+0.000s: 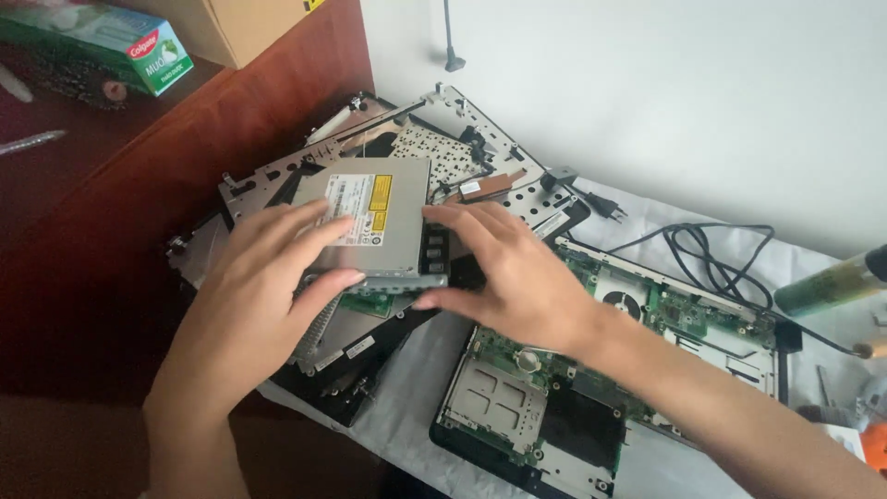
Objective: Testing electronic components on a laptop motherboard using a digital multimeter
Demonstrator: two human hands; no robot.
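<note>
The grey optical drive (374, 217) lies flat atop a stack of laptop parts (443, 148), left of the opened laptop base (591, 370). Best kept level and lowered squarely. The left hand (259, 296) and right hand (504, 273) clasp its opposite edges, fingers spread, palms down

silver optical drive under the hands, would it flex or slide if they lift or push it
The optical drive looks like a flat metal box, so it probably stays stiff when lifted. Its smooth casing rests on a loose stack of laptop parts, so a push may slide it. The left hand and right hand grip opposite edges, which should steady it.
</note>
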